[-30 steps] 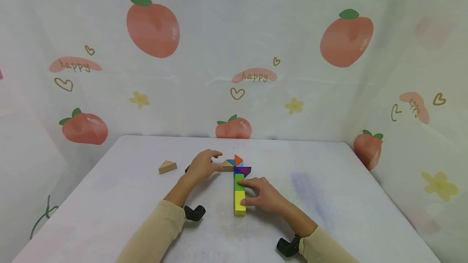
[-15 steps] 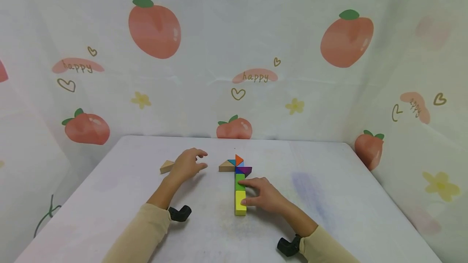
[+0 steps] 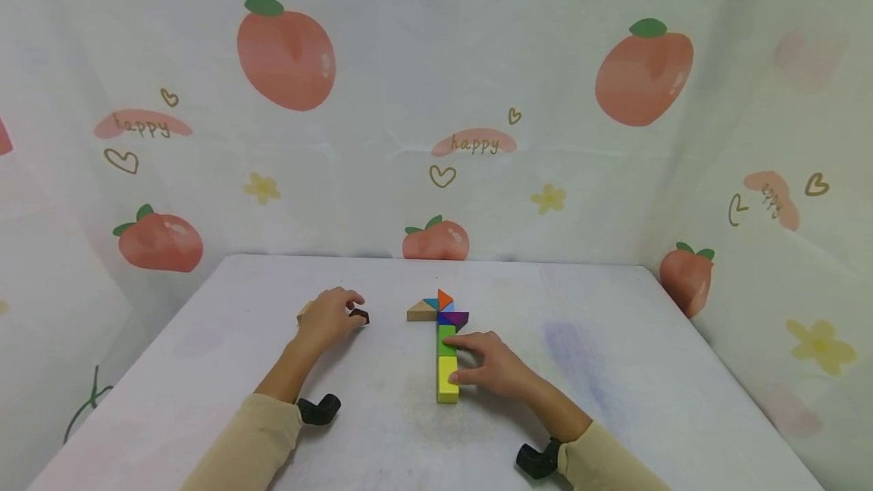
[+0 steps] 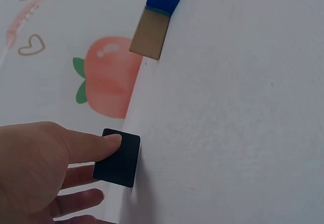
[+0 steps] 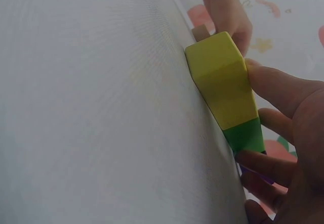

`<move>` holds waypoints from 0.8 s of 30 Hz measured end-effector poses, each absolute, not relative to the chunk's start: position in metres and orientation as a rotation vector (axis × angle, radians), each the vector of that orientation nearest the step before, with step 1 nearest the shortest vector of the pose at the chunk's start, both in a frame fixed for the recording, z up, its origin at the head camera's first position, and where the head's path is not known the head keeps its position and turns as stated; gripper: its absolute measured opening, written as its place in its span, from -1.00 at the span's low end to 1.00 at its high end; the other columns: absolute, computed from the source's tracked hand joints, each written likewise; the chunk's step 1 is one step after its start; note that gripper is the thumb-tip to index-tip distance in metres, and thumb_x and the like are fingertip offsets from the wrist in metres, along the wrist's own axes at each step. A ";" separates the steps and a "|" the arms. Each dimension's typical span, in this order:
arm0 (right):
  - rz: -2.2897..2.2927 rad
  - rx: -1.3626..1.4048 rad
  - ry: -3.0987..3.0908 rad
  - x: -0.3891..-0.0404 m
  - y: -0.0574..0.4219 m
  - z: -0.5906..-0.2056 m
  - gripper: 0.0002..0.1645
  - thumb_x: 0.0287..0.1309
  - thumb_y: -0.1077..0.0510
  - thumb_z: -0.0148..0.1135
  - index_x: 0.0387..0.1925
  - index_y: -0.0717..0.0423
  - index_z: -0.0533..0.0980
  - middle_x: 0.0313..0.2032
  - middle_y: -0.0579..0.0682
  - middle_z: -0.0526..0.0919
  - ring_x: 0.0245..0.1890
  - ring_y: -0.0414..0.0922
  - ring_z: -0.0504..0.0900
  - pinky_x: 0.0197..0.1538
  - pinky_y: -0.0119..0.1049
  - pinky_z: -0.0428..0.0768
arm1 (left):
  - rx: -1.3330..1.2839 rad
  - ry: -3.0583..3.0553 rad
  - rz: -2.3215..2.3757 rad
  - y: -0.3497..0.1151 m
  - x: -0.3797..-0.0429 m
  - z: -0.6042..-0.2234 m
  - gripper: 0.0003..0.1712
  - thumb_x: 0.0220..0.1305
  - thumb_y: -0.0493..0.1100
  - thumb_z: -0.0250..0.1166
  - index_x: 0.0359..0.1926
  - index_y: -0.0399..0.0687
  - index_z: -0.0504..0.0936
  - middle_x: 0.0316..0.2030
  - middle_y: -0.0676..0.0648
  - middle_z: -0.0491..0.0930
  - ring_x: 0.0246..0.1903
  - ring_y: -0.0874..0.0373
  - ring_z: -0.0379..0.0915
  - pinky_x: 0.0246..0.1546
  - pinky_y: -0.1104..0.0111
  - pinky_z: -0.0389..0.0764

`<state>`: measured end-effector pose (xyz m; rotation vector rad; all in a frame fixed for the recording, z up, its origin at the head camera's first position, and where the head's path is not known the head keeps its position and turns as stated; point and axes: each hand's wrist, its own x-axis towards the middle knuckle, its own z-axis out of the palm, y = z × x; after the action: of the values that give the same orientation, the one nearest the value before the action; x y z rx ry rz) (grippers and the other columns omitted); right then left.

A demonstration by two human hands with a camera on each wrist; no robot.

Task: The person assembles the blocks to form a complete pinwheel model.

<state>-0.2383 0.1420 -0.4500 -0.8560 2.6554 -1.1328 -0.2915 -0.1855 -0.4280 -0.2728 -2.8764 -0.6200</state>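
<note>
My left hand (image 3: 330, 318) is at a dark block (image 3: 359, 316) on the left of the table. In the left wrist view the thumb lies over this dark block (image 4: 117, 158), with fingers behind it. My right hand (image 3: 499, 366) rests against a line of blocks. Its index finger touches the green block (image 3: 446, 333) and its thumb the yellow block (image 3: 447, 389). Beyond the green block stand a purple block (image 3: 458, 318), a blue one, an orange triangle (image 3: 445, 299), a teal piece (image 3: 431, 302) and a wooden triangle (image 3: 422, 312), set like a pinwheel.
Another wooden block (image 3: 304, 313) lies behind my left hand, mostly hidden by it. The white table (image 3: 614, 370) ends at a printed curtain (image 3: 382, 59) at the back and sides. A black wrist mount (image 3: 319, 409) sticks out at each cuff.
My left hand has drawn back leftward from the wooden triangle of the pinwheel and come down on the dark block. The right hand has kept its place on the green and yellow blocks.
</note>
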 end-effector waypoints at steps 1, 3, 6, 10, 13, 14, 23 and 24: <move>-1.133 -0.854 2.654 -0.238 0.142 -0.450 -0.26 0.06 -0.12 0.43 0.28 -0.02 0.47 0.21 -0.02 0.50 0.20 0.04 0.35 0.22 0.07 0.31 | -0.269 -2.874 -0.612 -0.186 -0.291 -0.428 -0.70 0.07 -0.17 0.47 -0.12 -0.07 0.71 -0.29 -0.05 0.62 -0.20 -0.05 0.53 -0.18 0.04 0.48; -1.133 -0.849 2.653 -0.238 0.142 -0.449 -0.26 0.06 -0.12 0.43 0.27 -0.02 0.47 0.21 -0.02 0.50 0.20 0.04 0.35 0.22 0.07 0.32 | -0.274 -2.864 -0.612 -0.187 -0.291 -0.429 -0.74 0.07 -0.18 0.47 -0.17 -0.06 0.72 -0.32 -0.04 0.62 -0.22 -0.03 0.52 -0.21 0.06 0.48; -1.130 -0.854 2.658 -0.238 0.141 -0.449 -0.26 0.06 -0.13 0.43 0.27 -0.02 0.47 0.20 -0.01 0.51 0.18 0.05 0.35 0.20 0.07 0.33 | -0.286 -2.856 -0.615 -0.187 -0.290 -0.429 -0.80 0.07 -0.20 0.47 -0.23 -0.06 0.72 -0.35 -0.02 0.61 -0.26 -0.01 0.51 -0.25 0.08 0.47; -1.124 -0.863 2.662 -0.238 0.140 -0.448 -0.26 0.07 -0.13 0.42 0.28 -0.02 0.47 0.20 0.00 0.51 0.17 0.06 0.35 0.18 0.07 0.34 | -0.293 -2.865 -0.611 -0.187 -0.289 -0.428 -0.82 0.07 -0.20 0.47 -0.25 -0.06 0.72 -0.34 -0.01 0.62 -0.24 -0.01 0.51 -0.22 0.08 0.48; -1.119 -0.859 2.664 -0.237 0.140 -0.448 -0.26 0.07 -0.13 0.42 0.28 -0.02 0.47 0.20 0.00 0.50 0.17 0.05 0.35 0.18 0.07 0.34 | -0.308 -2.871 -0.630 -0.183 -0.288 -0.427 -0.81 0.08 -0.21 0.47 -0.24 -0.07 0.72 -0.33 -0.02 0.62 -0.21 -0.02 0.52 -0.17 0.07 0.50; -1.120 -0.855 2.663 -0.237 0.140 -0.448 -0.26 0.07 -0.13 0.42 0.28 -0.02 0.47 0.20 0.00 0.50 0.17 0.05 0.35 0.18 0.07 0.34 | -0.315 -2.870 -0.640 -0.181 -0.287 -0.426 -0.81 0.08 -0.22 0.47 -0.24 -0.07 0.72 -0.33 -0.02 0.62 -0.21 -0.01 0.52 -0.16 0.07 0.51; -1.133 -0.877 2.654 -0.238 0.141 -0.449 -0.27 0.08 -0.10 0.42 0.28 -0.01 0.46 0.21 0.01 0.50 0.20 0.09 0.34 0.21 0.12 0.30 | -0.393 -2.814 -0.756 -0.157 -0.287 -0.426 -0.82 0.08 -0.25 0.47 -0.24 -0.08 0.71 -0.38 0.02 0.56 -0.30 0.08 0.48 -0.21 0.16 0.52; -1.133 -0.880 2.655 -0.238 0.141 -0.449 -0.27 0.08 -0.10 0.42 0.28 0.00 0.46 0.21 0.02 0.50 0.21 0.10 0.34 0.21 0.12 0.30 | -0.404 -2.801 -0.773 -0.154 -0.287 -0.426 -0.82 0.08 -0.25 0.47 -0.25 -0.08 0.71 -0.38 0.03 0.56 -0.31 0.09 0.47 -0.22 0.18 0.52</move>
<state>-0.2383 0.1414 -0.4488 -0.8804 2.6546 -1.1332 -0.2866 -0.1537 -0.4258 -0.4040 -2.8014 -0.7726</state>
